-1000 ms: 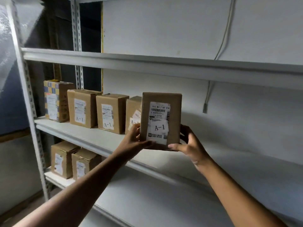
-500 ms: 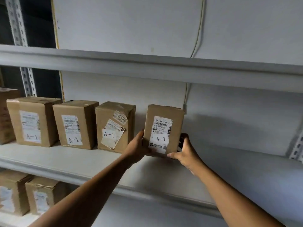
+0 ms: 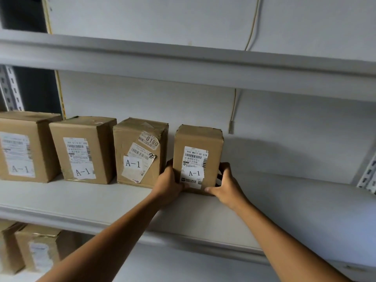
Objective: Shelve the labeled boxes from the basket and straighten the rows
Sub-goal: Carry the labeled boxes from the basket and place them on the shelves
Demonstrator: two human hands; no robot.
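item: small cardboard box, label "a-1", upright on the middle shelf, last at the right end of a row of a-1 boxes. a narrow gap separates it from its neighbour, the creased box with overlapping stickers.

left hand: curled round the box's lower left edge, wedged into the gap between the two boxes.

right hand: gripping the lower right corner, thumb along the front bottom edge, fingers reaching round the right side.

row contents, left of these: two more boxes, both a-1, labels facing out, fronts roughly in line; the creased one sits slightly turned.

lower shelf: further boxes, blurred, labels unreadable. basket not in view.

step in hand, by judgement: seating this box in its place; whether its base rests fully on the shelf cannot be told.

next move calls for: release with both hands, then squaring the front face to the row, possibly closing the gap and straightening the turned neighbour.
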